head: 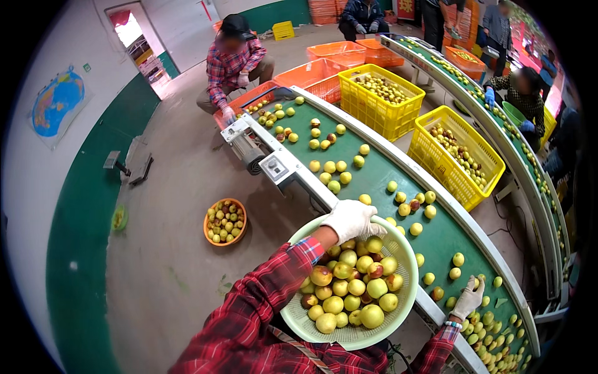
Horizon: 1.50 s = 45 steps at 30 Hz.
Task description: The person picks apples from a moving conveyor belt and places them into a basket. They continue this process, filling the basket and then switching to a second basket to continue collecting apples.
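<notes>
A pale green plastic colander basket [409, 262], heaped with yellow-green and brown-blotched jujubes [352, 285], sits in front of my body beside a green conveyor belt [387, 161]. My left hand [352, 221], in a white knit glove, grips the far rim of this basket, with its fingers over the inside. Over the belt at the lower right is my gloved right hand [469, 299], its thumb and fingers around a jujube [476, 283]. Loose jujubes [500, 346] crowd the belt just below that hand. More are scattered farther along the belt.
An orange basket of jujubes [225, 221] stands on the floor to the left. Beyond the belt are two yellow crates [380, 107] of fruit and a second conveyor [495, 105]. A person [236, 65] crouches at the belt's far end, near the motor [247, 152]. Others work at right.
</notes>
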{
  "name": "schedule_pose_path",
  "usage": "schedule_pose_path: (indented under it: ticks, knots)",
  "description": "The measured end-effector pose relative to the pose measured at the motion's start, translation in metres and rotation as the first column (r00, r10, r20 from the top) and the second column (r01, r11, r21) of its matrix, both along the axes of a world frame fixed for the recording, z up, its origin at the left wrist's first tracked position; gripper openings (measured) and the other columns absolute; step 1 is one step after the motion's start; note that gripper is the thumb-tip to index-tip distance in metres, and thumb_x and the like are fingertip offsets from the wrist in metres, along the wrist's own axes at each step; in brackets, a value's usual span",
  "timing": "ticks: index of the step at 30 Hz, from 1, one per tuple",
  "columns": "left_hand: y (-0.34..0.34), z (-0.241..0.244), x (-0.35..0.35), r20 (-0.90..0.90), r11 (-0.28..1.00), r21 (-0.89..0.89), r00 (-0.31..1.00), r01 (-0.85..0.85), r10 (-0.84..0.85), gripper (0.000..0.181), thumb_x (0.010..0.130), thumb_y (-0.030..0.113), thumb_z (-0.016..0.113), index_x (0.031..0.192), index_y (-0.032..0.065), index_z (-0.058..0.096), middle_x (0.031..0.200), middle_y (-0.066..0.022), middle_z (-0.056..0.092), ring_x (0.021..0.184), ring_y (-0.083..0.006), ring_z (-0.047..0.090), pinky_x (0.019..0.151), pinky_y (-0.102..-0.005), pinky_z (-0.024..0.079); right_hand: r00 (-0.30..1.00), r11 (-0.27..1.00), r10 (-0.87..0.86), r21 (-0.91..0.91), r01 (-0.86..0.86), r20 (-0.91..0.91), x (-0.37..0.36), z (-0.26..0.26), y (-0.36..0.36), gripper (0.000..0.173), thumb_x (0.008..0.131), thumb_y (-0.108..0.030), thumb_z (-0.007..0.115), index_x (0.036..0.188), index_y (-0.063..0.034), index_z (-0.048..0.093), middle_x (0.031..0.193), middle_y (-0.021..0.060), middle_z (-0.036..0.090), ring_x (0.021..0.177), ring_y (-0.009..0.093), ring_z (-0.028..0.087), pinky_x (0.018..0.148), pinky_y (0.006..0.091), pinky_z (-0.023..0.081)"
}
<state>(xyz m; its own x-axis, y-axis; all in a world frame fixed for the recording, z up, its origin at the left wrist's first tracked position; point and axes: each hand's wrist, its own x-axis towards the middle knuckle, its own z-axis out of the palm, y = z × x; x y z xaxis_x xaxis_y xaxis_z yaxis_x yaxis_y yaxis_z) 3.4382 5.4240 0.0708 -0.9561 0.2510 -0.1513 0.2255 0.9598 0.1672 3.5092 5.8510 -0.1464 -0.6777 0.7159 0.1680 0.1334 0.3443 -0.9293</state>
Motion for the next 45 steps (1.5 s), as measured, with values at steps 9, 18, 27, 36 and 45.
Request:
schedule_pose_path:
  ticks: [9,18,27,36,45]
  knots:
    - [0.019,0.017,-0.014,-0.047,0.985,0.172,0.999,0.019,-0.011,0.051,0.087,0.06,0.073,0.091,0.0092,0.076,0.084,-0.0188,0.074,0.081,-0.0366,0.073,0.072,-0.0475,0.057,0.776,0.806,0.581,0.302,-0.509,-0.244,0.027,0.198,-0.129,0.038,0.082,-0.008,0.079,0.119,-0.0029,0.071,0.108,0.0129,0.074,0.098,0.026,0.071,0.087,0.0383,0.057]
    - [0.036,0.03,-0.011,-0.146,0.993,0.069,0.986,0.091,-0.08,0.05,0.087,0.058,0.076,0.104,0.0103,0.074,0.09,-0.0195,0.074,0.087,-0.0412,0.071,0.075,-0.049,0.055,0.53,0.465,0.847,0.424,-0.777,0.042,0.036,0.245,-0.157,0.028,0.085,-0.023,0.08,0.107,-0.0093,0.073,0.104,0.012,0.072,0.099,0.034,0.07,0.083,0.0416,0.057]
    - [0.034,0.03,-0.006,-0.18,0.991,0.08,0.98,0.105,-0.089,0.047,0.089,0.055,0.076,0.101,0.0098,0.072,0.086,-0.018,0.073,0.083,-0.0392,0.07,0.072,-0.0481,0.053,0.906,0.923,0.321,-0.125,-0.365,-0.276,0.059,0.155,-0.096,0.016,0.097,-0.005,0.069,0.111,-0.0004,0.073,0.104,0.0097,0.072,0.096,0.019,0.069,0.086,0.0316,0.056]
    - [0.06,0.037,0.008,-0.129,0.983,0.168,0.99,0.074,-0.052,0.045,0.089,0.049,0.078,0.102,0.0067,0.072,0.083,-0.0182,0.072,0.077,-0.0374,0.069,0.07,-0.0455,0.052,0.946,0.928,-0.258,0.323,0.186,0.196,0.156,0.107,0.109,0.023,0.09,-0.012,0.072,0.113,-0.0071,0.074,0.107,0.0129,0.071,0.097,0.031,0.07,0.088,0.0398,0.056]
    - [0.076,0.036,0.023,-0.081,0.976,0.218,0.997,0.001,0.017,0.044,0.089,0.047,0.079,0.104,0.0057,0.075,0.085,-0.0191,0.074,0.083,-0.036,0.073,0.074,-0.0455,0.056,0.742,0.875,-0.189,0.454,-0.171,0.643,0.14,0.109,0.115,0.028,0.086,-0.025,0.071,0.111,-0.0115,0.072,0.109,0.017,0.071,0.105,0.039,0.068,0.091,0.05,0.055]
